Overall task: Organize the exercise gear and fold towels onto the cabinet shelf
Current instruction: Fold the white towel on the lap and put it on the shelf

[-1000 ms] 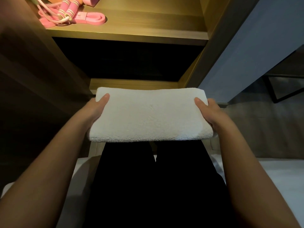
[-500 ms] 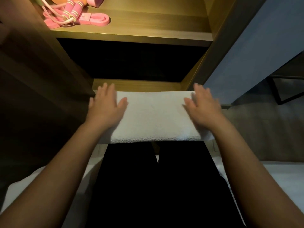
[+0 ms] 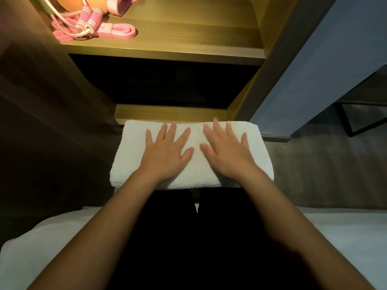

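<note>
Both hands [image 3: 167, 155] [image 3: 228, 159] flat on towel [image 3: 129, 160]

Both hands [image 3: 167, 153] lie side by side on the towel [image 3: 259, 155], below the shelf [image 3: 188, 45].

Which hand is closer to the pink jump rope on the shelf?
Left. The left hand lies flat on the towel, below and slightly right of the jump rope; the right hand lies flat beside it, farther right.

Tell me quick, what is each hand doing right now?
Left hand: open, fingers spread flat on the folded white towel.
Right hand: open, flat on the same towel, gripping nothing.
</note>
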`<move>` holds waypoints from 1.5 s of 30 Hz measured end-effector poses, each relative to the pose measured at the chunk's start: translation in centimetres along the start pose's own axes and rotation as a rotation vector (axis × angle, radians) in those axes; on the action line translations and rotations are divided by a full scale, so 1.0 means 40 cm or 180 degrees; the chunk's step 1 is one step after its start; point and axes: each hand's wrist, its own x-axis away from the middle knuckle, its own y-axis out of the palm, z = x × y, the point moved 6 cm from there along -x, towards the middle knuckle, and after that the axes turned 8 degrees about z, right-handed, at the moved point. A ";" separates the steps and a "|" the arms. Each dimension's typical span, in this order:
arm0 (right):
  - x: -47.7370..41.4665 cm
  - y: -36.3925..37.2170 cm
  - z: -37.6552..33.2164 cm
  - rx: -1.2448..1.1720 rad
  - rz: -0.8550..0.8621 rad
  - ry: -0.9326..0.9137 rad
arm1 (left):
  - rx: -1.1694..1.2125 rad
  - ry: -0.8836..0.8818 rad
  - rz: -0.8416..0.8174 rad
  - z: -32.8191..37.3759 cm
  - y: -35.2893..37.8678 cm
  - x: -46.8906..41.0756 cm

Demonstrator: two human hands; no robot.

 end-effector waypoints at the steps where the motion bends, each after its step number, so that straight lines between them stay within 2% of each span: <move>1: 0.009 0.023 -0.002 0.0133 -0.0156 0.0003 | 0.0008 0.0067 0.0014 -0.002 -0.002 0.007; 5: 0.015 0.051 0.017 0.0130 -0.0197 0.0110 | 0.0139 -0.0006 0.0104 -0.057 -0.017 0.033; 10: 0.008 0.059 0.019 0.0141 -0.0132 0.0175 | 0.0307 -0.1074 -0.0327 -0.177 -0.031 0.042; 12: 0.003 0.059 0.018 0.0095 -0.0135 0.0160 | 0.0099 -0.1200 -0.0039 -0.145 -0.052 0.027; 15: 0.004 0.063 0.021 0.0090 -0.0135 0.0211 | 0.0280 -0.0547 0.0476 0.007 -0.069 0.007; 18: 0.014 0.061 0.029 0.0134 -0.0116 0.0206 | 0.0018 0.0043 0.0165 0.094 -0.013 0.047; 22: 0.042 0.050 0.083 -0.0012 -0.0109 0.0328 | -0.0024 -0.0024 0.0218 -0.001 -0.005 0.079; 26: 0.076 0.029 0.149 -0.0165 -0.0188 0.0708 | 0.0086 -0.0395 0.0199 -0.099 -0.022 0.103; 28: 0.098 0.003 0.161 -0.0023 0.0016 0.0734 | 0.0227 -0.0469 0.0363 -0.118 -0.041 0.121; 31: 0.134 -0.044 0.090 -0.0042 0.0824 -0.0101 | 0.0436 0.0250 0.0617 -0.058 -0.059 0.147; 33: 0.157 -0.019 0.021 0.0093 0.0645 -0.0696 | 0.0028 0.0745 0.0438 0.008 -0.032 0.166; 34: 0.163 0.007 0.000 0.0337 0.0482 -0.0831 | -0.0262 0.0814 0.0373 0.030 -0.017 0.168; 37: 0.154 0.046 -0.011 0.0806 0.0477 -0.0830 | -0.0630 0.0732 0.0607 0.053 -0.018 0.161; 40: 0.148 0.023 0.000 0.0597 0.0935 -0.0932 | -0.0466 0.0935 0.1130 0.055 -0.057 0.155; 45: 0.167 -0.028 0.088 0.0356 0.1694 -0.1063 | -0.0301 0.0958 0.1169 0.039 -0.073 0.145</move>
